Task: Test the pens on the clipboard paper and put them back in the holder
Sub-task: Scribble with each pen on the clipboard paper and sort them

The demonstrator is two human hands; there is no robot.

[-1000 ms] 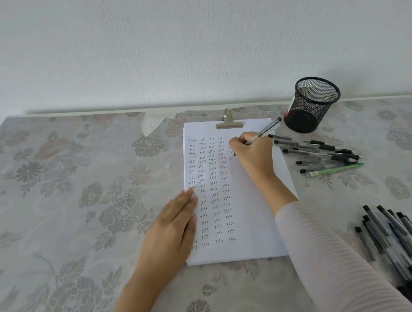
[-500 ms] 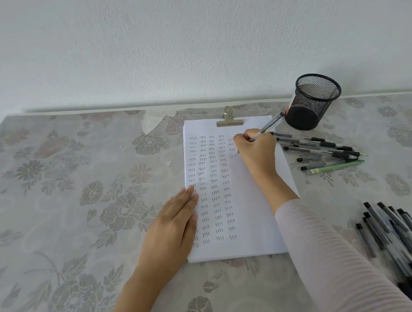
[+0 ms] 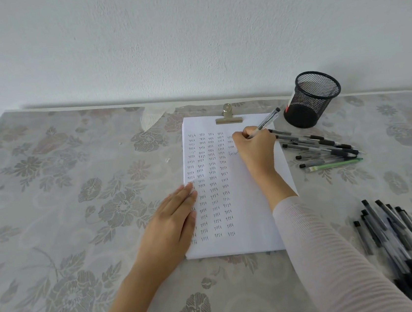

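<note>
Holder point(image 3: 311, 100) right of clipboard point(image 3: 228, 117) (loose pens point(image 3: 322, 146) between, nearer).

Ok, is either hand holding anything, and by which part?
The right hand grips a pen by its lower barrel, near the tip. The left hand holds nothing, resting flat on the paper.

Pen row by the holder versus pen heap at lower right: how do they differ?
The pen row has few pens, roughly parallel beside the mesh holder, including a green pen. The pen heap has many more, piled and crossing, nearer the person. Both lie on the table, outside the holder.
</note>
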